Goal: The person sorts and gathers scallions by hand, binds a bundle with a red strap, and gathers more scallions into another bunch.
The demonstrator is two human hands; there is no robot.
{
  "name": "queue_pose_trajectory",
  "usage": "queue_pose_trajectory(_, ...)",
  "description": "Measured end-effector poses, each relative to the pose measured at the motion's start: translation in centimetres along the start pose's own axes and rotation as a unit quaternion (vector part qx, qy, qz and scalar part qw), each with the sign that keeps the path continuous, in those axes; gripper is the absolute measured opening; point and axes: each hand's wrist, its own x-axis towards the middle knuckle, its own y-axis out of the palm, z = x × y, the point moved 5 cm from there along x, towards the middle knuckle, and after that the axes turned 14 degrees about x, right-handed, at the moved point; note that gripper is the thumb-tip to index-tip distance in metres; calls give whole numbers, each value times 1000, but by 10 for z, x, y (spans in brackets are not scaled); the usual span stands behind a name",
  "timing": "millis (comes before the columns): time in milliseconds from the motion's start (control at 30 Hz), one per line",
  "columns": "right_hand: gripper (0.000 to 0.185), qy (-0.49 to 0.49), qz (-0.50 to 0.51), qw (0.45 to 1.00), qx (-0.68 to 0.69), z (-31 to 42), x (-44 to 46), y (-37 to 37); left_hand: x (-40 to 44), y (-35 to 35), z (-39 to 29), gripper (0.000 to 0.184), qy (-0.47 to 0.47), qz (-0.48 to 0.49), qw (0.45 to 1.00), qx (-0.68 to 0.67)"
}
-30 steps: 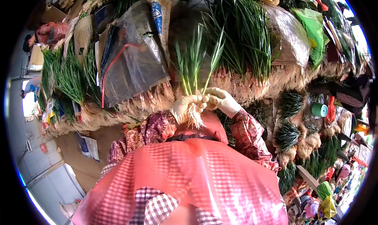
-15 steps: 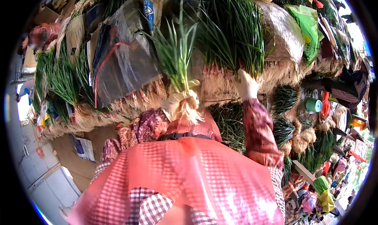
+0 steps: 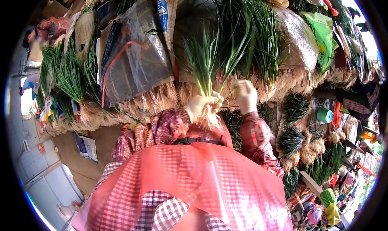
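My left hand [image 3: 202, 106], in a pale glove, is closed round a bunch of leek-like green plants [image 3: 205, 65]. Their leaves point up and away from me, and pale roots hang below my fingers. One separate stalk [image 3: 226, 78] leans to the right, with its lower end by my left fingertips. My right hand [image 3: 245, 94], also gloved, is curled closed a little to the right, just in front of the heaped plants [image 3: 258, 41]. What its fingers hold, if anything, is hidden.
The long heap runs across in front of me, its root ends [image 3: 295, 79] facing me. A clear plastic sheet [image 3: 137, 57] and a green bag [image 3: 321, 37] cover parts of it. More bundles [image 3: 292, 140] lie at right, near a teal roll [image 3: 324, 115]. A person [image 3: 50, 31] is at far left.
My right hand has drawn back from the heap towards my left hand. A separate leaning stalk now shows beside the bunch in my left hand. The view has shifted slightly.
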Motion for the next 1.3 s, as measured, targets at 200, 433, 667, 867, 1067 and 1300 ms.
queue_pose_trajectory(200,45,303,578,581,-486,-48,-97,-46,-56,-48,-24,31,31,-14,999,-23)
queue_pose_trajectory(433,30,270,193,941,-59,-58,-26,81,-59,-70,-30,21,51,-63,993,82)
queue_pose_trajectory(667,20,324,213,900,199,-44,-22,117,-39,-81,-15,20,128,-192,933,275)
queue_pose_trajectory(867,21,269,226,928,125,-15,-16,86,-38,-53,-12,15,30,-91,987,130)
queue_pose_trajectory(1067,34,344,424,787,-288,-51,-55,6,-55,-67,-14,28,-15,-73,996,52)
queue_pose_trajectory(1300,30,370,220,846,316,-9,-43,102,-45,-57,-2,25,-105,-102,989,38)
